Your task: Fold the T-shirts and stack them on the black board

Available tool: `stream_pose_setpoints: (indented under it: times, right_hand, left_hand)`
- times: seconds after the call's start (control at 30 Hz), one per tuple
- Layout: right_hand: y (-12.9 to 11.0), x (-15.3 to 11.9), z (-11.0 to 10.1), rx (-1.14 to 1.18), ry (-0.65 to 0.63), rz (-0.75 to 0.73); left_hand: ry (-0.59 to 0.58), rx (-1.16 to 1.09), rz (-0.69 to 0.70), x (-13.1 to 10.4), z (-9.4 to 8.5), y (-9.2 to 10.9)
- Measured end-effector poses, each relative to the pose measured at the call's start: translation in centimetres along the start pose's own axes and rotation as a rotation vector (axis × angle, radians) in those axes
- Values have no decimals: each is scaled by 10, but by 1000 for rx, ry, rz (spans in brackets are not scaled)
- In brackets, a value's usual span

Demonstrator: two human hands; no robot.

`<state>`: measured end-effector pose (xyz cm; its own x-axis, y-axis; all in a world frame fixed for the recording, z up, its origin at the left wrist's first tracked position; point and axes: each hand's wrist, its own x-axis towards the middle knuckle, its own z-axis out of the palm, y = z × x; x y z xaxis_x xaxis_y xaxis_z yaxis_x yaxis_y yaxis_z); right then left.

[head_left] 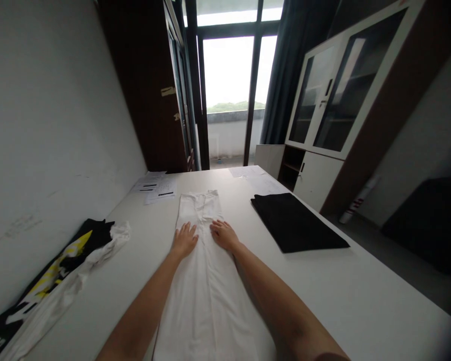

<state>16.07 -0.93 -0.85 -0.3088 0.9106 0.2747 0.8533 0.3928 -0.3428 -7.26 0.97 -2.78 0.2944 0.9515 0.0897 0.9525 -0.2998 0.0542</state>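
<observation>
At 6 o'clock on the worktop (323,281), white garment (210,286) lies flat, left hand (186,240) and right hand (224,235) palm-down on it, grip slack. Cabinet (320,115) at 2 o'clock: lower door (269,159) swung wide, shelf (292,166) inside.

A folded black cloth (298,222) lies on the right of the white table (323,296), a black-and-yellow garment (69,260) near left and papers (157,190) far left, with a dark cabinet (143,85), window (229,75), dark curtain (289,65) and glass-doored cupboard (319,175) beyond.
</observation>
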Motion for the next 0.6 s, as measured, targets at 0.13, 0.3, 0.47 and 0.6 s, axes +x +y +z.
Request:
stream_pose_setpoints:
  times: [0.13, 0.3, 0.47, 0.6]
  right_hand:
    - [-1, -1, -2, -2, -11, -5]
    - [-1, -2, -2, -17, -19, -5]
    - [1, -1, -3, -33, -35, 11]
    - [-14, -2, -1, -86, -47, -44]
  left_hand:
    - [-47, -6, 59, 17, 0, -11]
    - [-44, -6, -5, 24, 0, -31]
    - [20, 2, -134, 9, 5, -53]
    - [27, -2, -234, -3, 5, -67]
